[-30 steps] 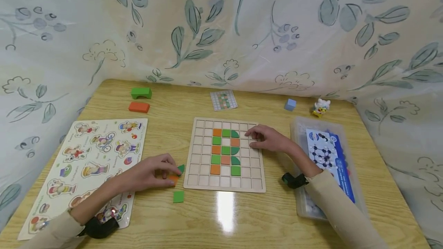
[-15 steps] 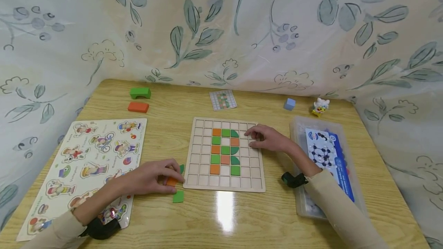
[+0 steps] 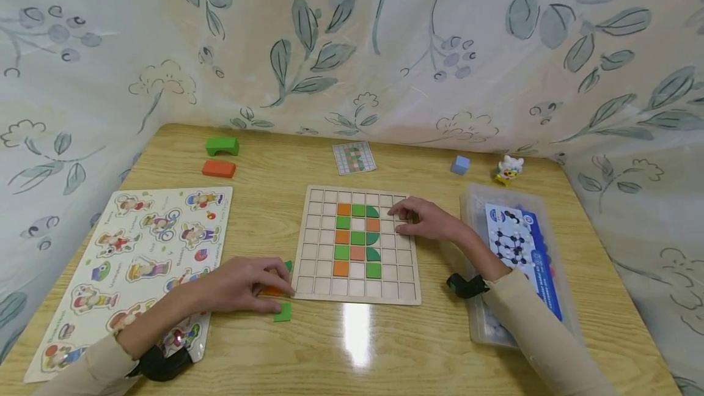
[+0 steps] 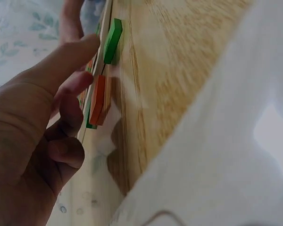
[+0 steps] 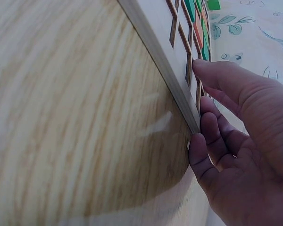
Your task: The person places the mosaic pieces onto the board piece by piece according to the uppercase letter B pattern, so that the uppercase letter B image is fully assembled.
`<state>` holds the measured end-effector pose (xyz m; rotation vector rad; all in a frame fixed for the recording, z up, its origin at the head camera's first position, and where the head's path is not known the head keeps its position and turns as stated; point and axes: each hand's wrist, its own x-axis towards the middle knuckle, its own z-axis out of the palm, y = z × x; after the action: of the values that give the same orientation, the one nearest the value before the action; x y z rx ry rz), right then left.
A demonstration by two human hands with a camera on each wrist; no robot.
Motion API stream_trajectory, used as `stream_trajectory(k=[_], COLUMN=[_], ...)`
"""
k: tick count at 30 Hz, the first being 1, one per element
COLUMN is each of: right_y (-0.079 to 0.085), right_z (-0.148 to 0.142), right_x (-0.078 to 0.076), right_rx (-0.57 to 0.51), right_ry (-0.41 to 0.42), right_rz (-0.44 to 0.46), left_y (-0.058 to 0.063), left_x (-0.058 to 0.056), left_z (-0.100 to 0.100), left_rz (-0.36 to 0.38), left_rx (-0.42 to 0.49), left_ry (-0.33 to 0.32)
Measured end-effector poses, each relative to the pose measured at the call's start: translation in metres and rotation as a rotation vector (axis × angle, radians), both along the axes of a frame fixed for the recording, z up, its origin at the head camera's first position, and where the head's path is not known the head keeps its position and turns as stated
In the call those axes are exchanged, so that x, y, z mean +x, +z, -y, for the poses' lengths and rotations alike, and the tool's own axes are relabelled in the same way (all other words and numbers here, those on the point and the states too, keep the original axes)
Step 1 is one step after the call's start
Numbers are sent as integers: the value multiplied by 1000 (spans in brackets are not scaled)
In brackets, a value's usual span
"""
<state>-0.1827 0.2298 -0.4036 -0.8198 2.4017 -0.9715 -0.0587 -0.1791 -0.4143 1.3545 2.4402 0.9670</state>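
My left hand (image 3: 239,286) hovers low left of the wooden grid board (image 3: 404,295), fingers loosely bent and holding nothing. Beneath its fingers lies an orange square tile (image 4: 98,100), partly hidden from above. The thumb tip reaches the corner of a light green square tile (image 3: 283,312) on the table. Just past the fingers shows a bit of a dark green tile (image 3: 288,265). My right hand (image 3: 426,219) rests along the board's right side, fingers relaxed at its edge and over its outer squares. Orange, green and dark green rounded tiles (image 3: 373,239) fill the board's middle columns.
Behind the board lies a pattern card (image 3: 354,158). A picture puzzle board (image 3: 137,243) is under the left forearm, a clear plastic box (image 3: 478,316) under the right. Green (image 3: 222,146) and red blocks (image 3: 219,168), a blue cube (image 3: 460,165) and a toy figure (image 3: 509,170) stand farther back.
My left hand has shifted slightly toward me and right, from beside the orange and dark green tiles to over the orange one, thumb now at the light green tile. My right hand stays put.
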Motion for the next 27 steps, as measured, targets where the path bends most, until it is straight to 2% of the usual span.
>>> stream_trajectory(k=[4, 11, 19, 27], right_y=[0, 1, 0, 0], right_z=[0, 0, 0, 0], right_x=[0, 1, 1, 1], right_rx=[-4, 3, 9, 13], right_ry=[0, -2, -9, -12], right_rz=[-8, -9, -7, -4], left_y=[2, 2, 6, 13], left_x=[1, 0, 1, 8], left_z=[-1, -2, -2, -8], left_rz=[-46, -182, -199, -334], left_rx=[-4, -6, -62, -143], left_ry=[-42, -137, -152, -162])
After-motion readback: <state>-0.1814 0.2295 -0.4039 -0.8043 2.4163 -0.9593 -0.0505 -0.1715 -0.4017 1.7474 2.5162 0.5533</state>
